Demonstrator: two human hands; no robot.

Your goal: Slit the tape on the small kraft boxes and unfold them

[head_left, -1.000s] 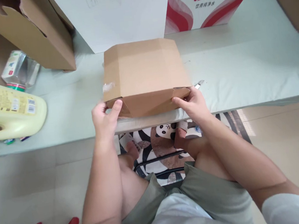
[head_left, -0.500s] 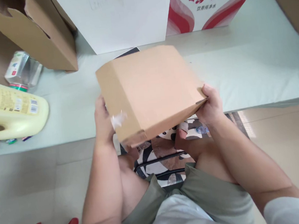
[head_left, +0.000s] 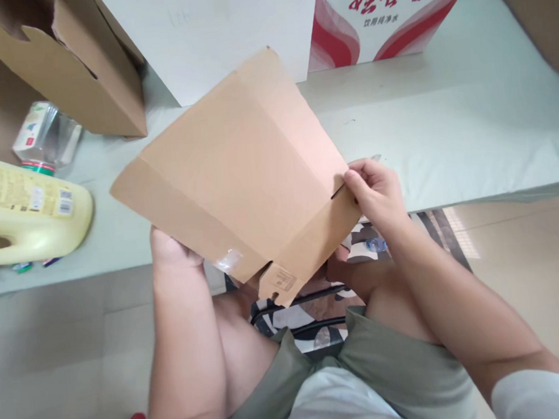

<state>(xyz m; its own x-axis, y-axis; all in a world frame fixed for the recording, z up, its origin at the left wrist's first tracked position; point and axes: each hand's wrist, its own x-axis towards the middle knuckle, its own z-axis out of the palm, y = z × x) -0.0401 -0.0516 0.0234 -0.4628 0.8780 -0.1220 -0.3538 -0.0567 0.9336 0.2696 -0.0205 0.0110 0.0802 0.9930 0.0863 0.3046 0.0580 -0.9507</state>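
Observation:
A brown cardboard box (head_left: 237, 180) is held tilted in the air above the near edge of the pale green table (head_left: 470, 132). My left hand (head_left: 172, 253) supports it from underneath at the lower left, fingers hidden behind the cardboard. My right hand (head_left: 374, 190) pinches the box's right edge by a small slit. A scrap of clear tape (head_left: 228, 260) sticks to the box's lower side, and a small printed label sits on a flap at the bottom corner.
A yellow jug (head_left: 18, 215) lies on its side at the left, with a clear plastic bottle (head_left: 42, 137) behind it. An open brown carton (head_left: 62, 65), a white box (head_left: 212, 25) and a red-and-white printed carton (head_left: 388, 8) stand along the back.
The box was lifted off the table edge and turned counter-clockwise, tilting up toward me. My left hand slid beneath it; my right hand shifted to pinch the right edge.

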